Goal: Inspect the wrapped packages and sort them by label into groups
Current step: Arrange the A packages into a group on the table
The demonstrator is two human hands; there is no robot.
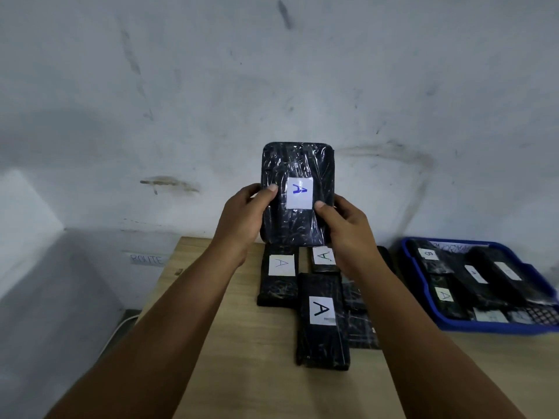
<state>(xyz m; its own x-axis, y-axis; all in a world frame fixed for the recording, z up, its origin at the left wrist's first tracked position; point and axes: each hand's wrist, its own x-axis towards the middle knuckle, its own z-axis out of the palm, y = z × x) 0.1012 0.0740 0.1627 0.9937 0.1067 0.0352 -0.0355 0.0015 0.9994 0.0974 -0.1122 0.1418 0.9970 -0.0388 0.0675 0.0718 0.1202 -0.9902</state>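
I hold a black plastic-wrapped package [298,164] upright in front of the wall, its white label showing a blue "A". My left hand [242,219] grips its left edge with the thumb on the front, and my right hand [348,225] grips its right edge the same way. Below it on the wooden table [242,343] lie several black wrapped packages labelled "A": one at the back left [279,285], a small one behind [323,260], and a long one in front [322,322]. More dark packages sit partly hidden under my right arm.
A blue plastic tray [447,322] at the right holds several wrapped packages with labels, one reading "B" and one "A". The grey wall stands close behind the table. A "ROUTE" tag [146,260] is stuck on the wall at the left.
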